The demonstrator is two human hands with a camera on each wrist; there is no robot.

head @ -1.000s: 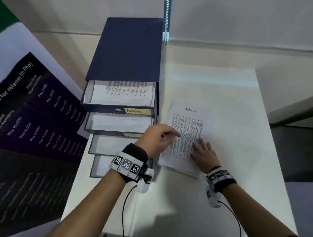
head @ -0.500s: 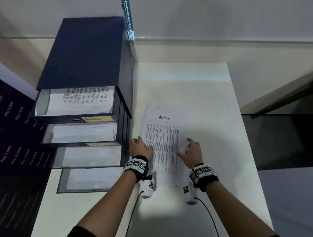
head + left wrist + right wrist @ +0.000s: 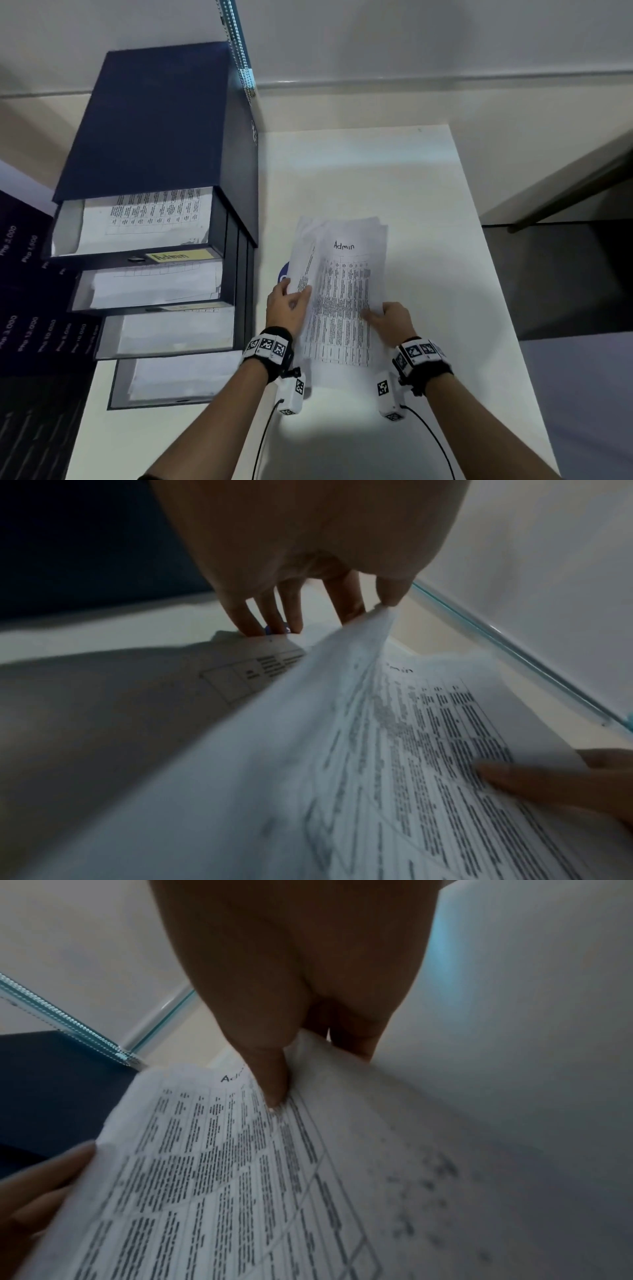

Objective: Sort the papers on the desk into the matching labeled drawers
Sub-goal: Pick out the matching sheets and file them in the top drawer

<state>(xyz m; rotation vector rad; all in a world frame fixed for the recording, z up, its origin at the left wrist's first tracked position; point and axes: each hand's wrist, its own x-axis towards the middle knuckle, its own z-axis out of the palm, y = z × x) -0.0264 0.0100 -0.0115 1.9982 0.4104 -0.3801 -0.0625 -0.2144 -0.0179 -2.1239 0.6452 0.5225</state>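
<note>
Both hands hold the top sheet, headed "Admin" in handwriting above a printed table, raised off the stack on the white surface. The left hand grips the sheet's left edge, which curls upward; in the left wrist view the thumb and forefinger pinch that edge while the remaining fingers reach down to a printed sheet lying below. The right hand holds the right edge, thumb on the printed face and fingers curled beneath, as the right wrist view confirms. The sheets of the stack show past the far edge of the raised sheet, slightly fanned. A small blue mark on the surface shows just left of the papers. The navy drawer unit stands on the left of the surface, just beside the papers, with four drawers pulled out in steps, each containing paper. The top drawer carries a yellow label reading "Admin"; the labels of the lower drawers cannot be read. A dark poster with white figures lies left of the unit.
</note>
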